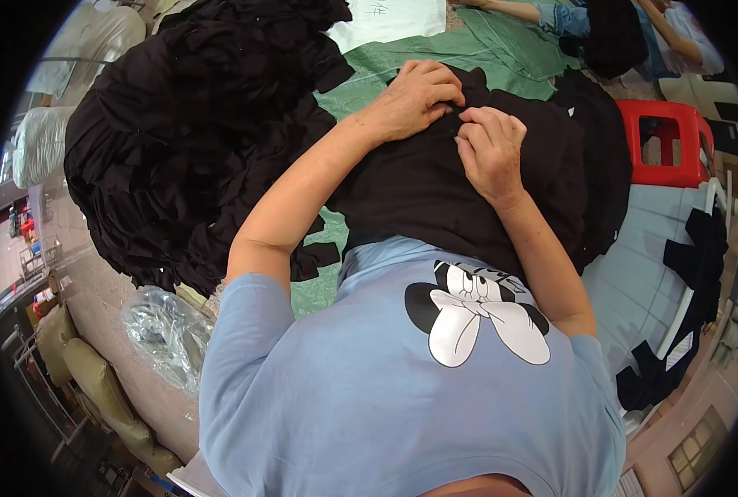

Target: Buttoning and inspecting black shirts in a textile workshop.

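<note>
A black garment (435,186) lies spread in front of me, its dark cloth hiding most seams and folds. At its far part my left hand (419,98) bends its fingers down and grips the cloth. Just to the right, my right hand (493,153) is closed in a pinch on the same garment, thumb against fingers. The fingertips of both hands come close together, a small gap of cloth between them. Whatever small detail they may hold there is too dark to make out.
A tall heap of black garments (187,149) rises at my left. Green sheeting (501,45) lies beneath, with a white paper (390,21) at the back. A red plastic stool (667,142) stands right. Clear plastic (166,335) lies on the floor. Another person's arm (506,10) shows far back.
</note>
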`<state>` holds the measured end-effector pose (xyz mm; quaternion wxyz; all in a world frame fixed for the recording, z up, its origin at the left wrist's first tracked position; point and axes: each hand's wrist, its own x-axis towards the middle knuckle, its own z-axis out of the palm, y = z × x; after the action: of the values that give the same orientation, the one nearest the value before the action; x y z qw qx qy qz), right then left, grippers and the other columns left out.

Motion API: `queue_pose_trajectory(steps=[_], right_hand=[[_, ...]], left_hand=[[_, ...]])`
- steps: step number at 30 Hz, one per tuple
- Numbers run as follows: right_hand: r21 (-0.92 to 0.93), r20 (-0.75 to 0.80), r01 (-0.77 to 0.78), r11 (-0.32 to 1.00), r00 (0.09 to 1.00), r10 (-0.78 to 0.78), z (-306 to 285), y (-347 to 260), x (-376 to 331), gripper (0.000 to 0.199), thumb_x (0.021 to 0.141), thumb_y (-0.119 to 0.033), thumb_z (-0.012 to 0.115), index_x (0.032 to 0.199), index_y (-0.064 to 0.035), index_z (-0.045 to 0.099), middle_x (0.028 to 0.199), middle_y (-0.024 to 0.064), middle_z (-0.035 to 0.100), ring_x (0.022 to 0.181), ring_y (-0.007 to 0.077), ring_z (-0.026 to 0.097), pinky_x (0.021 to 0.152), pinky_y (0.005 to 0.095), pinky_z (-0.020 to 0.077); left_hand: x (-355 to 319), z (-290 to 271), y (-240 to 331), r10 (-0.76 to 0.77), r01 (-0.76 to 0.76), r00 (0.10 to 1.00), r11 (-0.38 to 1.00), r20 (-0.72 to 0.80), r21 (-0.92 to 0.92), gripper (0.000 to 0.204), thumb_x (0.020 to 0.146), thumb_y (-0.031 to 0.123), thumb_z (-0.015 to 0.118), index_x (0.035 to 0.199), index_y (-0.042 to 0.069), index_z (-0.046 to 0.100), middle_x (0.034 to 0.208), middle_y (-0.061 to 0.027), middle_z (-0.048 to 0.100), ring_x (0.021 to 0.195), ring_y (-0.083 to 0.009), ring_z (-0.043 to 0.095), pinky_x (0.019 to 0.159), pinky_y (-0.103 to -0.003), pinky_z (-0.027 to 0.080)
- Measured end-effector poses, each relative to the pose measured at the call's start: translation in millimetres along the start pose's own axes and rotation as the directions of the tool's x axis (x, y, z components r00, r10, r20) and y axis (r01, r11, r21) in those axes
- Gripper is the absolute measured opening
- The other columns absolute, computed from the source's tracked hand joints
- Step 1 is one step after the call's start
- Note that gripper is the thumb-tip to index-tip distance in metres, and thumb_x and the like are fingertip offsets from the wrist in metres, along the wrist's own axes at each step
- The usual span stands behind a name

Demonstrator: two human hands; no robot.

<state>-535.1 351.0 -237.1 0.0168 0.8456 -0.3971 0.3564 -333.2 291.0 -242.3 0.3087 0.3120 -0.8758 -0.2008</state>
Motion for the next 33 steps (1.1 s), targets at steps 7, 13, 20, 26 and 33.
queue_pose_trajectory(steps=[7,13,20,26,33], right_hand=[[0.128,-0.033,0.056,0.990,0.998,-0.052,5,8,13,0.021,0.076,-0.005,0.072,0.094,-0.0112,0.061,0.098,-0.0006,0.064,0.094,0.0196,0.061,0.088,0.0385,0.0352],[0.076,-0.067,0.126,0.989,0.990,-0.121,1,-2,20,0.023,0.076,-0.008,0.075,0.097,-0.0143,0.068,0.094,-0.0028,0.061,0.091,0.0174,0.060,0.087,0.0383,0.0348],[0.089,-0.067,0.212,0.973,0.976,-0.207,5,0,28,0.023,0.075,-0.009,0.076,0.096,-0.0154,0.070,0.105,-0.0035,0.063,0.099,0.0151,0.060,0.092,0.0369,0.0337],[0.291,-0.109,0.077,0.954,0.993,-0.047,-4,7,36,0.031,0.074,0.002,0.069,0.102,-0.0121,0.070,0.094,-0.0014,0.069,0.091,0.0177,0.064,0.087,0.0363,0.0352],[0.335,-0.124,0.095,0.937,0.991,-0.055,-6,2,31,0.029,0.073,0.004,0.071,0.097,-0.0119,0.069,0.093,-0.0013,0.069,0.088,0.0180,0.064,0.084,0.0348,0.0362]], left_hand=[[2,-25,5,-0.114,0.119,0.987,0.992,0.114,-0.038,0.012,0.087,0.010,0.068,0.099,0.008,0.066,0.103,-0.0026,0.065,0.109,-0.0252,0.055,0.102,-0.038,0.038],[1,-53,30,-0.453,0.538,0.829,0.807,0.329,-0.245,0.013,0.093,0.014,0.064,0.102,0.004,0.063,0.090,-0.0003,0.063,0.090,-0.0112,0.056,0.085,-0.025,0.044],[-17,-28,12,-0.459,0.510,0.842,0.506,0.284,-0.695,0.015,0.098,0.015,0.061,0.099,0.000,0.063,0.092,0.0042,0.060,0.089,-0.0044,0.052,0.082,-0.020,0.042],[-18,-28,21,-0.491,0.452,0.835,0.355,0.248,-0.818,0.014,0.097,0.017,0.062,0.097,0.003,0.064,0.092,0.0062,0.059,0.088,-0.0026,0.051,0.082,-0.019,0.040],[-25,-25,26,-0.533,0.462,0.792,0.206,0.297,-0.863,0.015,0.095,0.019,0.064,0.100,0.005,0.068,0.088,0.0082,0.059,0.082,-0.0016,0.049,0.074,-0.019,0.038]])
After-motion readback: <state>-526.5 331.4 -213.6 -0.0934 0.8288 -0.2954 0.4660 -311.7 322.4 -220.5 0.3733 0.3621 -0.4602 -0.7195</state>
